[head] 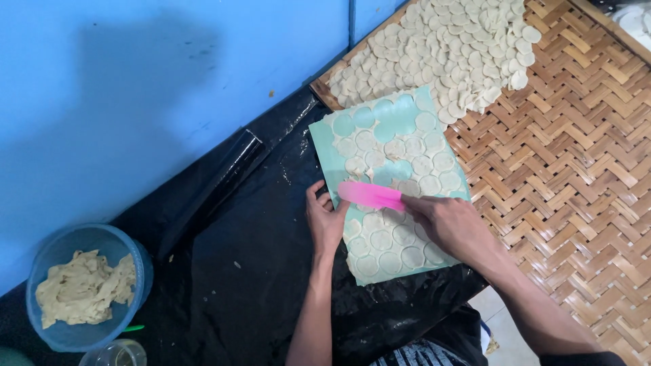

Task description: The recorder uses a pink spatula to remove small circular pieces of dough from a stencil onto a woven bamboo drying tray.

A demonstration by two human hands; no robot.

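A pale green mat (325,146) lies partly on black plastic sheeting and partly on a woven bamboo tray, covered with a thin dough sheet cut into round discs (380,240). My right hand (451,224) holds a pink flat scraper (369,194) laid across the middle of the mat. The fingers of my left hand (325,220) press flat on the mat's left edge, just below the scraper's tip. Some circles near the mat's far end are bare, showing the green.
A heap of cut dough discs (441,51) covers the far part of the woven bamboo tray (576,156). A black rolling pin (213,190) lies on the black sheeting (251,271). A blue bowl (139,261) holding leftover dough sits at lower left against a blue wall (135,88).
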